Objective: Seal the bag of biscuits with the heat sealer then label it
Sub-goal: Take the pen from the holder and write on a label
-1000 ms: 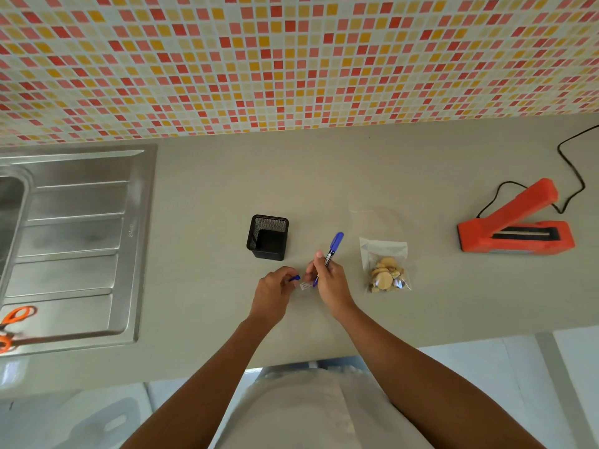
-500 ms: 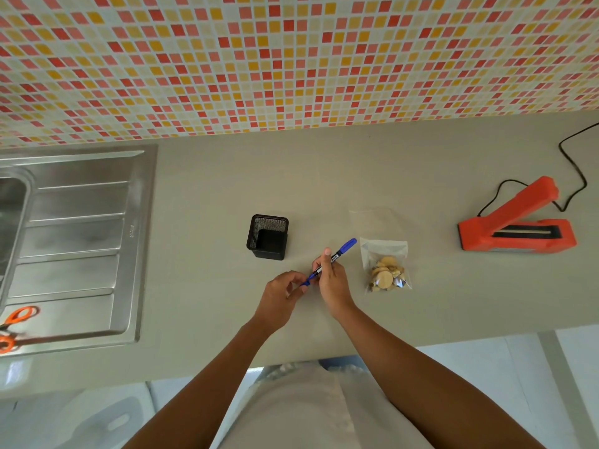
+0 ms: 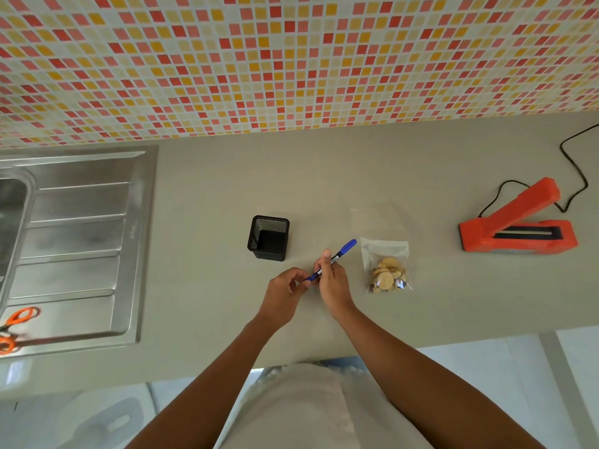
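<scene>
Both hands meet over the middle of the worktop, a little in from its front edge. The right hand point(image 3: 332, 280) is closed around the barrel of a blue pen point(image 3: 334, 259), fingers wrapped, the index finger raised along it; the pen slants up and to the right, its far blue end pointing toward the bag. The left hand point(image 3: 285, 291) pinches the pen's near, lower end between thumb and fingertips, though whether that is a cap or the tip cannot be told. Just right of the right hand, apart from it, the clear bag of biscuits point(image 3: 385, 267) lies flat on the worktop point(image 3: 201, 286), the round pale biscuits gathered in its near half and its far half flat and empty-looking. Beyond the bag, another clear flat sheet or pouch point(image 3: 372, 218) is faintly visible. Behind and left of the hands stands a black mesh pen holder point(image 3: 268, 238), upright and open at the top. Well off toward the right edge sits the orange heat sealer point(image 3: 518, 226), its arm lifted at a slant, a black cord point(image 3: 577, 163) trailing from it toward the back right corner. At the left end a steel sink drainer point(image 3: 81, 247) is set into the worktop, with orange-handled scissors point(image 3: 14, 328) at its front left. A red, orange and yellow mosaic tile wall point(image 3: 291, 59) runs along the back edge.
</scene>
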{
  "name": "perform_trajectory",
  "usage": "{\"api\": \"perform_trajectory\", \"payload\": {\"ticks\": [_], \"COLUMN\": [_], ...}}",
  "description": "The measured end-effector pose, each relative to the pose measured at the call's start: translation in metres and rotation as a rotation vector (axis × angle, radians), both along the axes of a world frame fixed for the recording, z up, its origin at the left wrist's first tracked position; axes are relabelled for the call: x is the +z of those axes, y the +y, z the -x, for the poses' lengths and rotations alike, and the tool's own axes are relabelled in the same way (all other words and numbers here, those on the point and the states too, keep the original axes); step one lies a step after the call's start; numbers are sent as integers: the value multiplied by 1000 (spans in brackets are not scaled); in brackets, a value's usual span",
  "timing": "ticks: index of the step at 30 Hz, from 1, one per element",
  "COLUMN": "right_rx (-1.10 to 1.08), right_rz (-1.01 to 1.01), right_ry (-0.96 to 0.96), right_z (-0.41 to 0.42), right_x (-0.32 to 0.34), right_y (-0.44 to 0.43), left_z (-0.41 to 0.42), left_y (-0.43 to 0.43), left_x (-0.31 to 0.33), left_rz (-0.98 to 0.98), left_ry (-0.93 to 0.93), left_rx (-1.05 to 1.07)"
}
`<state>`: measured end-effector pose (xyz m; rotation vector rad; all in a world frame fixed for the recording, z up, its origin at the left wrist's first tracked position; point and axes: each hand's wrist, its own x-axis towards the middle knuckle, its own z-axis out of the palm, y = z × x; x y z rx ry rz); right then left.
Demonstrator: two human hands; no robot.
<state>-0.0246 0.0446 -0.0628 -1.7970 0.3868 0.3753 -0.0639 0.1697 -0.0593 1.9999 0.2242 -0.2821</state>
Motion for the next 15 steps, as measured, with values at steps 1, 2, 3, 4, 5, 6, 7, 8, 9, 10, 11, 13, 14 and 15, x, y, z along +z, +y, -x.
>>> {"api": "perform_trajectory", "payload": {"ticks": [1, 2, 3, 4, 5, 6, 7, 8, 9, 10, 11, 13, 14, 15], "right_rx": [-5, -5, -2, 2, 7, 9, 8, 4, -4, -18, -31, -38, -35, -32], "right_rz": [0, -3, -7, -6, -4, -4, -13, -25, -36, -42, -42, -46, -40, -34], "right_ry": [6, 16, 28, 40, 51, 60, 67, 69, 69, 72, 76, 84, 82, 73], "right_z": [0, 0, 0, 1, 1, 2, 3, 4, 4, 4, 3, 2, 3, 4], "right_x": [-1, -1, -1, -2, -2, -2, -1, -1, -2, -2, -3, -5, -5, -6], "right_y": [0, -1, -1, 0, 0, 0, 0, 0, 0, 0, 0, 0, 0, 0], "left_z": [-1, -2, -3, -4, -6, -7, -9, -11, -13, -15, -16, -16, -15, -13], "left_y": [-1, -2, -3, -4, -4, -4, -5, -5, -5, -5, -5, -6, -7, -9], "left_x": [1, 3, 5, 6, 8, 9, 9, 9, 9, 9, 8, 7, 7, 7], "left_rz": [1, 5, 15, 26, 34, 43, 56, 73, 90, 104, 107, 100, 109, 123], "left_ry": [-6, -10, -11, -7, -4, -1, 6, 15, 26, 38, 52, 78, 89, 102], "left_rx": [3, 11, 26, 46, 67, 85, 99, 108, 111, 107, 95, 72, 69, 73]}}
